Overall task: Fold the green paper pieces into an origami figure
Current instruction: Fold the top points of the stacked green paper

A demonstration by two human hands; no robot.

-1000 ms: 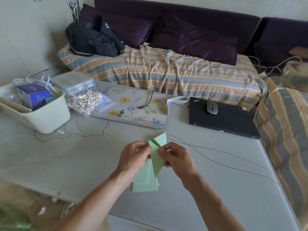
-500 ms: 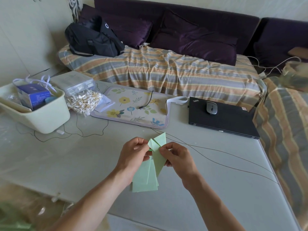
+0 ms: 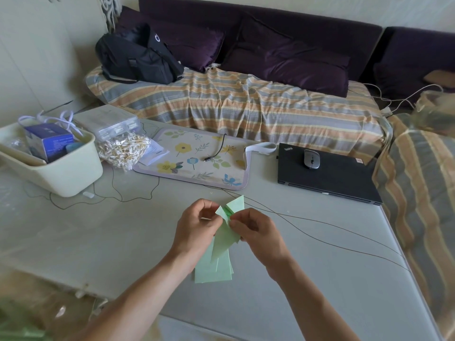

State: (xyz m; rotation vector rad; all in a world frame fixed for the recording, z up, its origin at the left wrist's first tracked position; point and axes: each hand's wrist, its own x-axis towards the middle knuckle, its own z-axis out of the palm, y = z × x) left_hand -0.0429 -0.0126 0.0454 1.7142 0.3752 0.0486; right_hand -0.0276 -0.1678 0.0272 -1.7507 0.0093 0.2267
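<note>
Green paper piece [image 3: 225, 238], partly folded, is held just above the table [image 3: 98, 242] near its front-middle: left hand [image 3: 197, 226] pinches the upper left flap, right hand [image 3: 258, 232] pinches the fold at top centre, both forearms angled in from the near edge. More flat green sheets [image 3: 214, 270] lie on the table right under the hands. Thin cable [image 3: 332, 244] runs just right of the right hand; laptop [image 3: 327, 178], floral mat [image 3: 197, 158] and bin [image 3: 66, 173] sit well back, bare tabletop left of the hands.
</note>
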